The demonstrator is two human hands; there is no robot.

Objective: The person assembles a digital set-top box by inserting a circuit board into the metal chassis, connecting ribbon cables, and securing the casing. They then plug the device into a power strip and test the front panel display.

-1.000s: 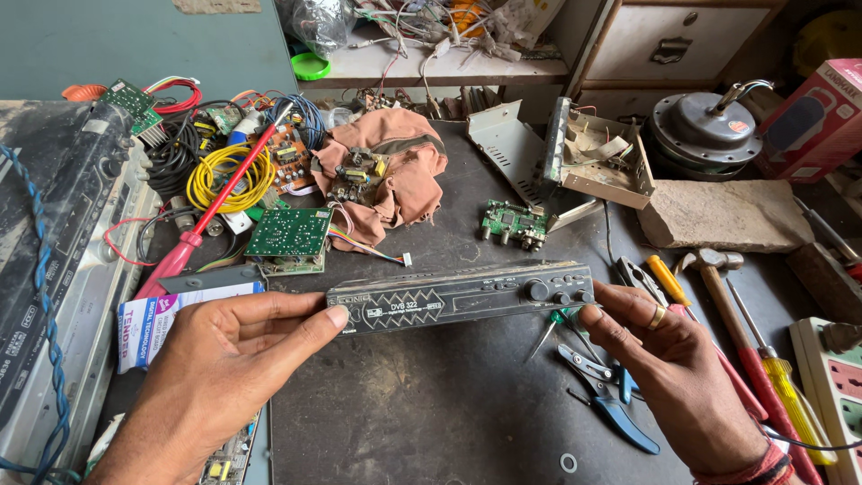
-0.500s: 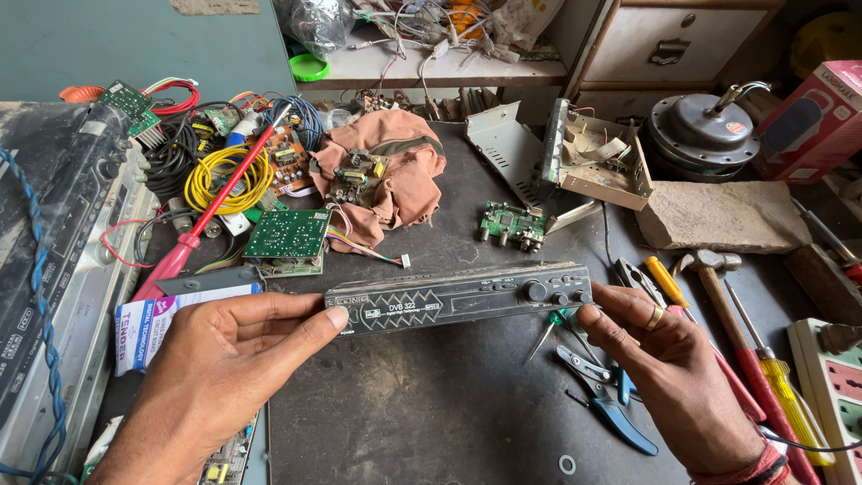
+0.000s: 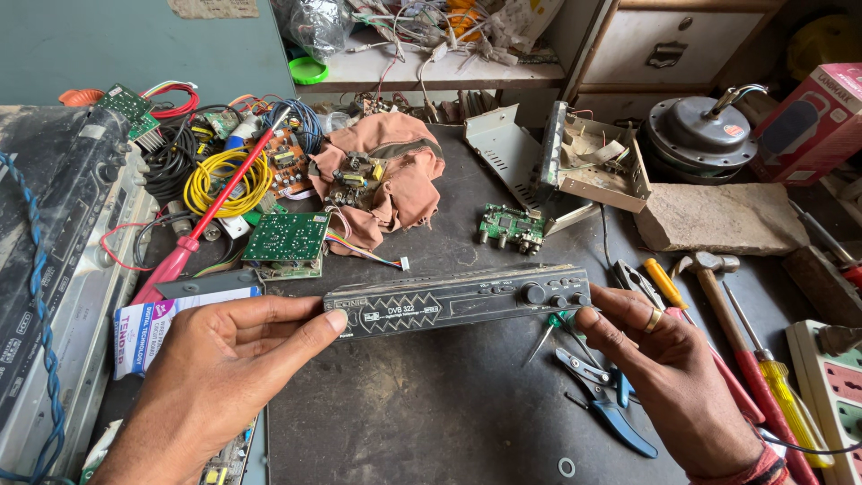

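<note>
Two hands hold long black front panel [image 3: 458, 301] level above dark workbench [image 3: 422, 413]. My left hand [image 3: 220, 377] pinches its left end, thumb on front. My right hand [image 3: 669, 377] grips right end by knobs. Small green-handled screwdriver [image 3: 549, 325] and blue-handled pliers [image 3: 606, 404] lie just below.

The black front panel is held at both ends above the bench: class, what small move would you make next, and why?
Probably turn the black front panel over to see its back. Only its face with the knobs shows, the left hand and right hand each pinch one end, so a roll between the fingers looks easy, and a small green-handled screwdriver lies just beneath.
</note>
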